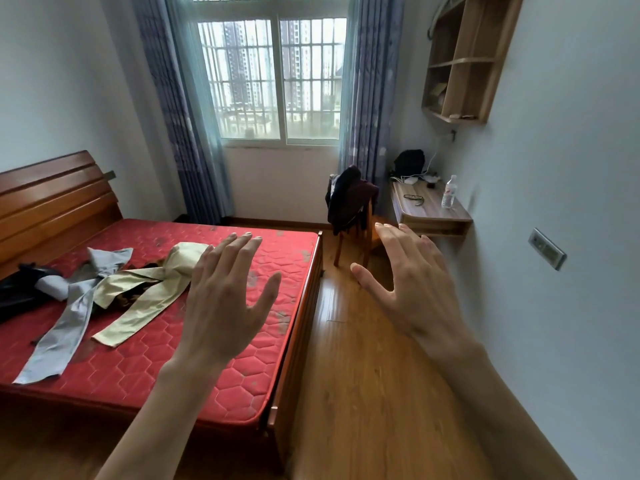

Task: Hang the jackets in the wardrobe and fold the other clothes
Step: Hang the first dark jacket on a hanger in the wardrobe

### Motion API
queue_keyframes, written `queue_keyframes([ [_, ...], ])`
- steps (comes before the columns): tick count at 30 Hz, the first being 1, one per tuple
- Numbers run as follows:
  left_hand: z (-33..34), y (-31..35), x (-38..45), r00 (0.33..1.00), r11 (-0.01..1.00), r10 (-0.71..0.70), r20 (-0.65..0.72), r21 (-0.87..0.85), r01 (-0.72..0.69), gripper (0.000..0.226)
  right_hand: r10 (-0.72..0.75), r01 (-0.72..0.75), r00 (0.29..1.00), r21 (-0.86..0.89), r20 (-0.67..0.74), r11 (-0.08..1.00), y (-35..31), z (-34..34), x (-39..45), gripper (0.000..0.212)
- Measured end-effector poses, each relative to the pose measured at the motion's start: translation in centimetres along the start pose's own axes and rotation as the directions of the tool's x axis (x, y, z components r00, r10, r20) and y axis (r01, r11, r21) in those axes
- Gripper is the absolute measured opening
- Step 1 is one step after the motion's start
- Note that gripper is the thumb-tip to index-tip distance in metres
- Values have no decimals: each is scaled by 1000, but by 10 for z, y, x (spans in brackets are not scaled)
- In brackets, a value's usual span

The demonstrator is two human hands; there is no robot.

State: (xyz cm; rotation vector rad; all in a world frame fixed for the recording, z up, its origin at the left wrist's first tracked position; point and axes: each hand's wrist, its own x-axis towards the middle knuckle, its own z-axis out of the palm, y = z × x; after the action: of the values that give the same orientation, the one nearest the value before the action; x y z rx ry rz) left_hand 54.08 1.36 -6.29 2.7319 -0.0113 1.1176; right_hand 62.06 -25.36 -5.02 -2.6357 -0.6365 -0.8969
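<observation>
Both my hands are held out in front of me with straight, spread fingers and hold nothing. My left hand (225, 296) hovers over the red mattress (214, 368); my right hand (412, 285) hovers over the wooden floor beside the bed. On the mattress lie pale yellow trousers (145, 299), grey trousers (72, 320) crossing them, and a black garment (17, 289) at the left edge. Dark jackets (349, 199) hang over the back of a wooden chair (356, 244) near the window. No wardrobe is in view.
A wall-mounted wooden desk (433, 213) on the right carries a water bottle (449, 192), cables and a black bag (409, 162). Wooden shelves (464, 60) hang above it. The wooden headboard (52, 199) stands at left. Wooden floor (363, 393) runs between bed and right wall.
</observation>
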Motion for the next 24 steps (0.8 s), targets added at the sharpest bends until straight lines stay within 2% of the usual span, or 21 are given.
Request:
queue_keyframes([
  [10,114,-77,144,1000,1000,4,2,22,-4,62,12,-11,998,-13,54,1000,40,120,152,82],
  [15,174,-111,215,998,1000,-24,59,-9,25,64,45,-45,998,1,48,999,61,174,220,78],
  [24,297,-124,318,986,999,-23,165,-20,27,62,105,-106,987,1,123,994,140,269,306,80],
])
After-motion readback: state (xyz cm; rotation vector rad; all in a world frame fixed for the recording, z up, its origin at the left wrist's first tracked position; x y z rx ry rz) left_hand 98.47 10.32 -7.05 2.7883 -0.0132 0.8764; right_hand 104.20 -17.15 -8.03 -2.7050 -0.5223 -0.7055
